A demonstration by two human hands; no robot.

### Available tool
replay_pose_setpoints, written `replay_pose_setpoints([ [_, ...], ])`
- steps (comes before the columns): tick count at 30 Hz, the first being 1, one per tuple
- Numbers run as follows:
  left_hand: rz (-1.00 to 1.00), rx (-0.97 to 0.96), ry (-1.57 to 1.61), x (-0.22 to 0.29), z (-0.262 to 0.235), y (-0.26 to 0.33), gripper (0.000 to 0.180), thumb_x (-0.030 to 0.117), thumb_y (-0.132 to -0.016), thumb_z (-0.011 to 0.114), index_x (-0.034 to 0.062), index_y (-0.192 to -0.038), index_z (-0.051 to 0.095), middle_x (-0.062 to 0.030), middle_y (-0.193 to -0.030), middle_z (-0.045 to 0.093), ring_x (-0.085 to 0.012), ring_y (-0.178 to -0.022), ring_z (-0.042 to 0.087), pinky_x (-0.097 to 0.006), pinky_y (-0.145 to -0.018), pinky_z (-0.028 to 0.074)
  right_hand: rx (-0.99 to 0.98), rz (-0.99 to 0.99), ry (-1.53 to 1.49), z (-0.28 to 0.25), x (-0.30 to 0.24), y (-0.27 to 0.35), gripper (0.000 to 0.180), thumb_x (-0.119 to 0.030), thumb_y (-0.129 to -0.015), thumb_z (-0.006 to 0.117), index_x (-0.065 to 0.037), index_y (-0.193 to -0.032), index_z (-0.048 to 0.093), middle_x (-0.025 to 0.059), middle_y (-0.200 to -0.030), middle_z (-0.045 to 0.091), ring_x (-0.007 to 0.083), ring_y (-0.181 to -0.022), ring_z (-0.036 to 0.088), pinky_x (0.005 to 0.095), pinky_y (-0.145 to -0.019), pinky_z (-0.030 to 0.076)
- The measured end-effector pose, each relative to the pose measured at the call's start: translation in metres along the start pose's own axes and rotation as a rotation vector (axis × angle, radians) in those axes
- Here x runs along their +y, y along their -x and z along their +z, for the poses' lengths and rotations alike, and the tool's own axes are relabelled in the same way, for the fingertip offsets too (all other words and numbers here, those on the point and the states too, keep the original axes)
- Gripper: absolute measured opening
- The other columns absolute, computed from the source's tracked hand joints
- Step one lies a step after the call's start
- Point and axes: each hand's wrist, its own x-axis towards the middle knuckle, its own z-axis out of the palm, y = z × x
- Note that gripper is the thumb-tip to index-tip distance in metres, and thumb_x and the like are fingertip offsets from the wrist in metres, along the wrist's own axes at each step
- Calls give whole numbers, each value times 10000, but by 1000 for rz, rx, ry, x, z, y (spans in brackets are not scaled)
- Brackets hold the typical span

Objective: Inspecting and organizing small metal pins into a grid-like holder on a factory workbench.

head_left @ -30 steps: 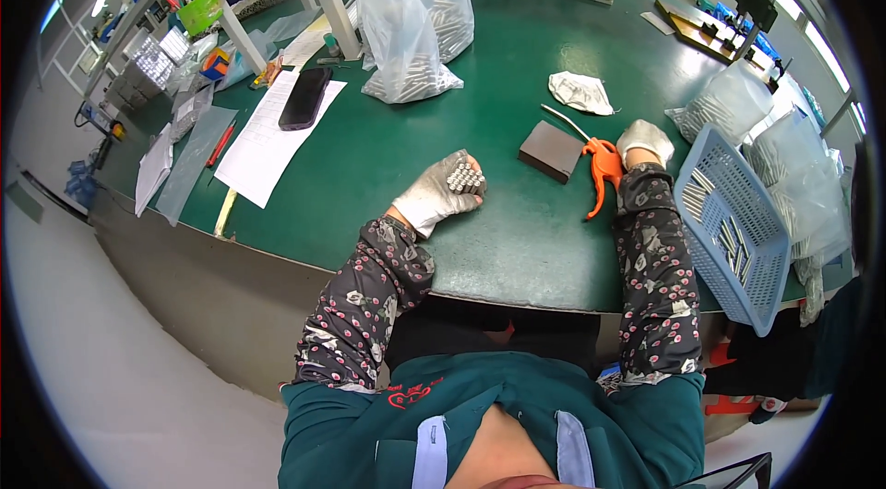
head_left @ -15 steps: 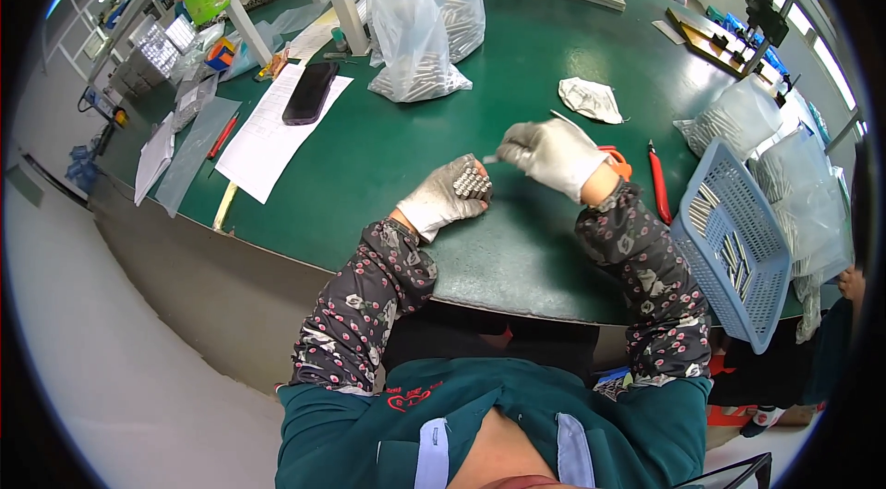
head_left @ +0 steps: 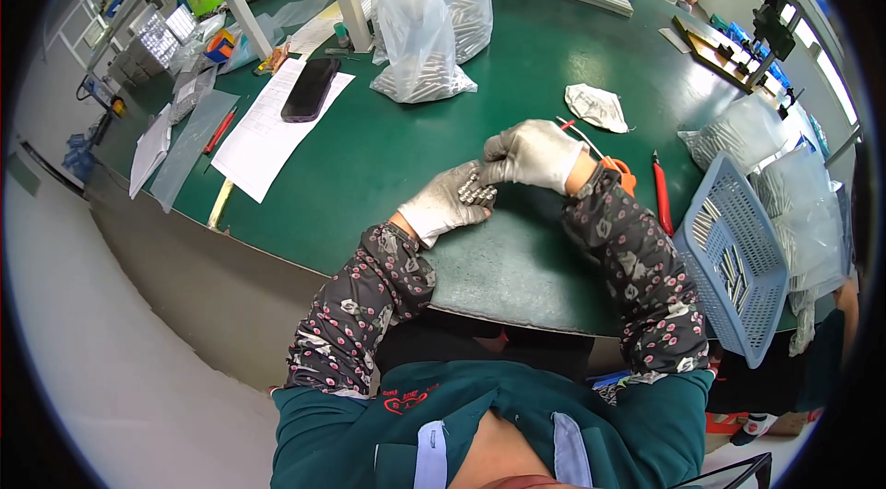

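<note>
My left hand (head_left: 445,205) cups a bundle of metal pins (head_left: 475,189) so none roll off; my right hand (head_left: 532,154) pinches their ends, squaring them.

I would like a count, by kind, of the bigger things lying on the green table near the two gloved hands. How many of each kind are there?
Clear plastic bags of metal pins, standing at the far side: 2
Blue perforated basket: 1
Black phone on the white paper: 1
Orange-handled cutters: 1
Crumpled white glove: 1
Total: 6

The left hand holds a bundle of metal pins; the right hand touches it.
</note>
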Motion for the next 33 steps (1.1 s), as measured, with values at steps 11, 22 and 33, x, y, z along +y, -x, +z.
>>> replay_pose_setpoints([
  [11,32,-68,90,-9,-3,-3,395,-16,-661,689,61,-1004,508,11,-803,536,-93,-757,510,-238,-718,440,8,50,45,-3,10,1,313,-372,-697,686,-68,-764,650,129,-697,617,282,-651,599,343,-603,473],
  [22,42,-20,10,-9,-3,-2,329,-35,-660,685,57,-917,501,14,-780,536,-91,-740,517,-233,-696,440,-11,277,52,-20,21,9,311,-360,-703,685,-59,-774,653,126,-695,616,296,-642,592,356,-591,465],
  [33,-22,-63,12,-4,-3,1,348,-99,-681,656,59,-940,486,11,-835,532,-94,-801,523,-216,-737,438,136,59,21,-3,6,10,291,-351,-718,674,-72,-798,659,139,-717,615,288,-680,595,350,-615,467],
])
